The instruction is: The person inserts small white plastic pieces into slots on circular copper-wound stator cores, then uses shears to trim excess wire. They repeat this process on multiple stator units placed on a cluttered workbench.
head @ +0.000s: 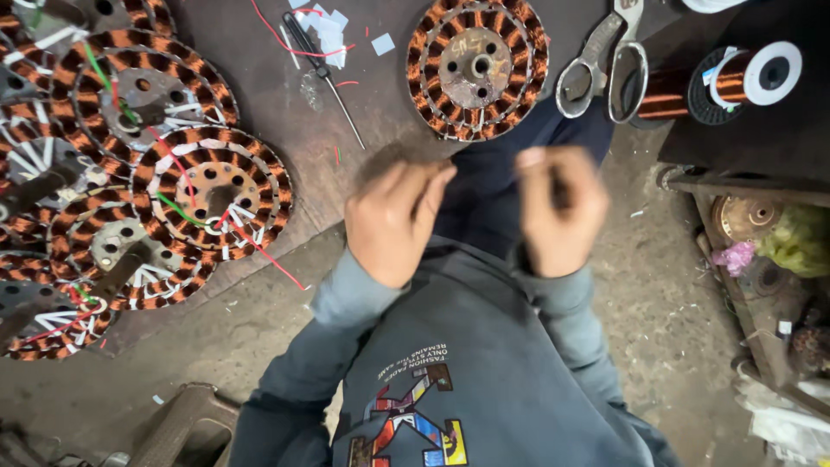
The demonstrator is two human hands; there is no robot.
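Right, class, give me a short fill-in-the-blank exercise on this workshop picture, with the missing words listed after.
1. The round stators on the left are wound with ____-coloured wire.
2. Beside the wire spool at the top right lies a pair of metal ____.
3. The left hand and right hand are held close together, above the person's dark ____.
4. The long thin tool at the top centre is a ____.

Missing words: copper; scissors; trousers; screwdriver

A round motor winding (477,67) with shiny copper coils is laid flat on the floor, just past the hands.
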